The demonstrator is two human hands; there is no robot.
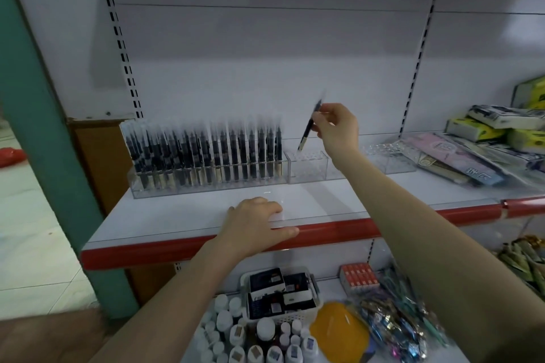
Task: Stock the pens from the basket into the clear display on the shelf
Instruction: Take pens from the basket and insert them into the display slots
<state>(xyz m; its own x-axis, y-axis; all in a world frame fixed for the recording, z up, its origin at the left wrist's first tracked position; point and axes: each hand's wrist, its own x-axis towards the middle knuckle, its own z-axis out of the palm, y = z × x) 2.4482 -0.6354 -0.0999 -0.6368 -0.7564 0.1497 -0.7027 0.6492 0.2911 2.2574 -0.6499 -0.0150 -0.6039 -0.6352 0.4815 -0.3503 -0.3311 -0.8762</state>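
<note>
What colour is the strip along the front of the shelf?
Red, seen in the head view: the shelf's front edge strip, just under the left hand.

Dim, soft light, glare on the shelf (295, 203), motion-blurred pens (206, 150), wide-angle bending at edges.

Pen (309, 127): showing black barrel w/ pale cream tip.
Stocked pens (206, 153): showing black, some w/ gold-tan lower ends.
Display (306, 168): showing clear, dotted w/ small holes on top.
Shelf (182, 215): showing white top w/ red front strip.
Basket (280, 315): showing white lattice; boxes inside showing black & white.
Pillar (44, 127): showing teal green.
Back panel (265, 68): showing pale grey-white.
</note>
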